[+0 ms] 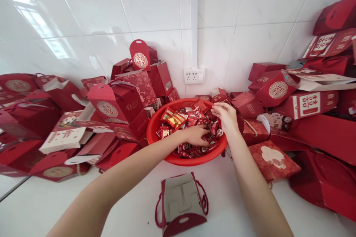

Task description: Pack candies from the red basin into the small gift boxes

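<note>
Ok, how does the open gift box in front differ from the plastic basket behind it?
The gift box is dark red and angular; the plastic basket is brighter red and rounded. The gift box looks smaller than the plastic basket. The gift box shows its pale inside, while the plastic basket holds many wrapped sweets. Both are open-topped and sit on the white tabletop.
</note>
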